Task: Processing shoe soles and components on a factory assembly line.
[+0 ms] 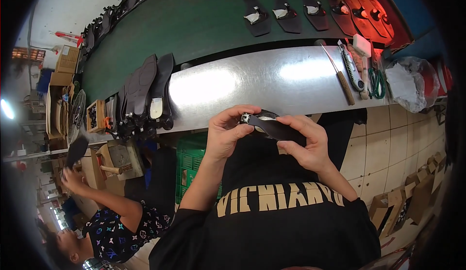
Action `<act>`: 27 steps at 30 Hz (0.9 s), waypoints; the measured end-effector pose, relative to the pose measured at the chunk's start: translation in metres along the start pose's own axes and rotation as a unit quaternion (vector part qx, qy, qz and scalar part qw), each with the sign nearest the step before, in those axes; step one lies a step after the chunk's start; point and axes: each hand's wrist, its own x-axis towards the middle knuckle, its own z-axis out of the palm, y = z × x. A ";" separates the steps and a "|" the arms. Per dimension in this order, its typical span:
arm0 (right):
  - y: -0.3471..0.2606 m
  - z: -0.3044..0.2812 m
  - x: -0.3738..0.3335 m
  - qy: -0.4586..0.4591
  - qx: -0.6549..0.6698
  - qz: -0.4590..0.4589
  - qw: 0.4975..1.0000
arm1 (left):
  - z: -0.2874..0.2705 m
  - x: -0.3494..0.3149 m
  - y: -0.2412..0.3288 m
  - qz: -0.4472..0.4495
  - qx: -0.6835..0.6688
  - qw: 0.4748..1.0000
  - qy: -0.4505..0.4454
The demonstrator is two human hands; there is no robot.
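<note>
Dark shoe piece (275, 128), lying left-to-right between both hands.
Left hand (224, 131) pinches its shiny end; right hand's (310, 145) fingers clamp the other.

A dark brown or black sandal part (281, 130) is held near the centre of the frame, its long, narrow body bent and tilted, running from left to slightly lower right. A small shiny metal buckle (246, 118) sits at its left end, pinched by the left hand (226, 131); the right hand (309, 141) grips the other end. A whitish patch (267, 117) shows along its upper middle.
</note>
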 end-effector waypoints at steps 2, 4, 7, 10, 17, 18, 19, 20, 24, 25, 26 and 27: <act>0.001 0.000 -0.001 0.004 0.002 0.001 1.000 | 0.003 0.001 0.001 0.001 -0.002 1.000 0.006; 0.002 0.000 -0.001 0.006 0.004 0.002 1.000 | 0.001 0.000 -0.001 -0.001 -0.004 1.000 0.005; 0.004 0.000 -0.001 0.003 0.009 0.006 1.000 | 0.001 0.000 -0.001 -0.003 -0.002 1.000 0.006; 0.006 -0.001 -0.002 0.006 0.008 0.006 1.000 | 0.003 0.000 -0.002 -0.002 0.001 1.000 0.007; 0.004 -0.001 -0.003 -0.003 -0.006 0.007 1.000 | 0.004 -0.003 -0.001 -0.022 0.017 0.999 0.019; 0.003 -0.001 -0.003 -0.006 -0.014 0.008 1.000 | 0.004 -0.003 -0.001 -0.024 0.016 0.999 0.019; 0.002 -0.001 -0.002 -0.005 -0.014 0.010 1.000 | 0.004 -0.003 -0.001 -0.019 0.024 0.999 0.018; 0.001 -0.001 -0.002 -0.007 -0.015 0.009 1.000 | 0.003 -0.004 -0.002 -0.016 0.033 0.999 0.017; 0.000 -0.002 0.000 -0.015 -0.019 0.014 1.000 | 0.003 -0.004 0.002 -0.030 0.066 0.997 0.014; 0.000 -0.003 0.001 -0.012 -0.018 0.016 1.000 | 0.003 -0.004 0.003 -0.020 0.076 0.997 0.007; -0.001 -0.004 0.002 -0.019 -0.027 0.007 0.999 | 0.003 -0.004 0.003 -0.011 0.086 0.996 -0.001; -0.001 -0.005 0.002 -0.026 -0.036 -0.001 0.999 | 0.003 -0.004 0.002 -0.015 0.087 0.996 -0.003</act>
